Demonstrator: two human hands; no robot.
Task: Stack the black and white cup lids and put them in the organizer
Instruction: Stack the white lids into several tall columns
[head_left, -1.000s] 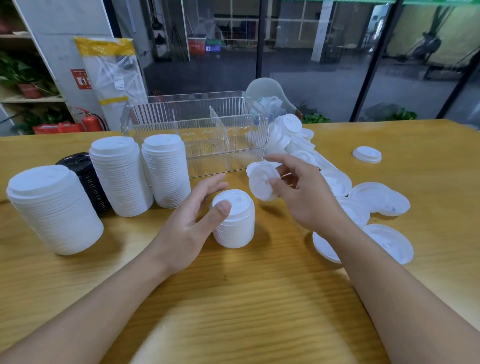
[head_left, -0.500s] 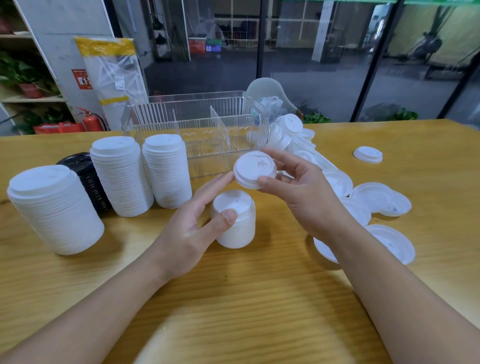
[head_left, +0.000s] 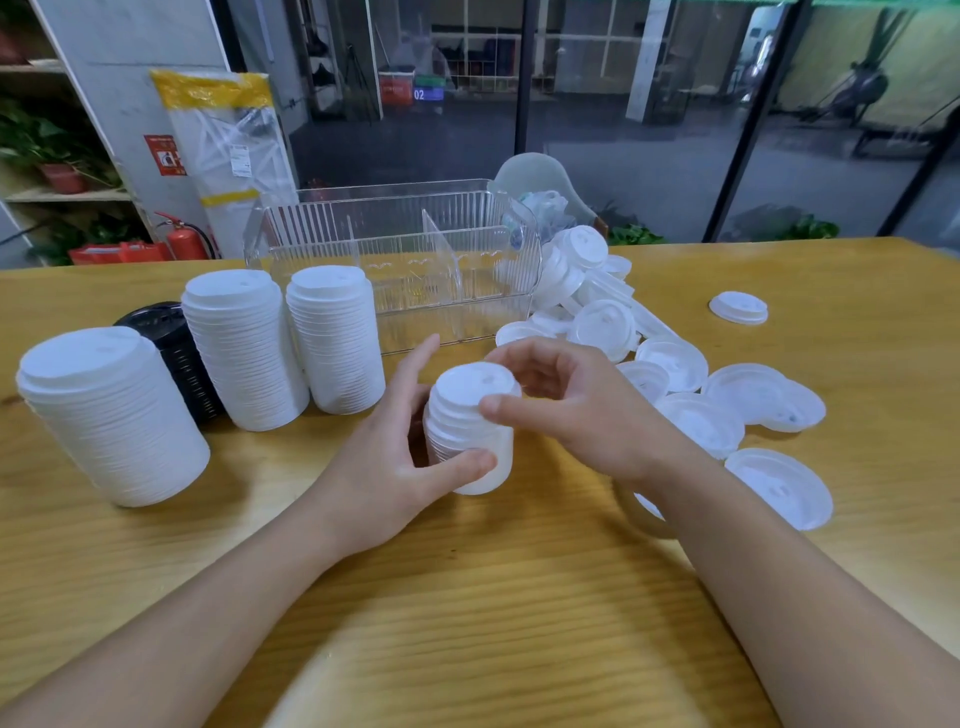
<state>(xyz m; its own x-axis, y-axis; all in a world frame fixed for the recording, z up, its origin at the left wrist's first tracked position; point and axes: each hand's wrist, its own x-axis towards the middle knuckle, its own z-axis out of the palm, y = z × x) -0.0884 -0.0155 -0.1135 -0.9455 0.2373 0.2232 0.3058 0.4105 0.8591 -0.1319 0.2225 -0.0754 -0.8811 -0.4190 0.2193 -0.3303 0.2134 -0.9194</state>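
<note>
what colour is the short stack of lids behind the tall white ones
Black; the short stack shows in the head view.

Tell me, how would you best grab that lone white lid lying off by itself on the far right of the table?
Probably by its rim, from straight above. The lone lid lies flat on the table, apart from the loose pile, so its sides are free all round. Pinch across opposite edges of the rim; the raised centre is low and offers little to hold.

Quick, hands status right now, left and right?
Left hand: holds the small white lid stack, thumb and fingers curled round it.
Right hand: fingers curled on the stack's top lid.
</note>
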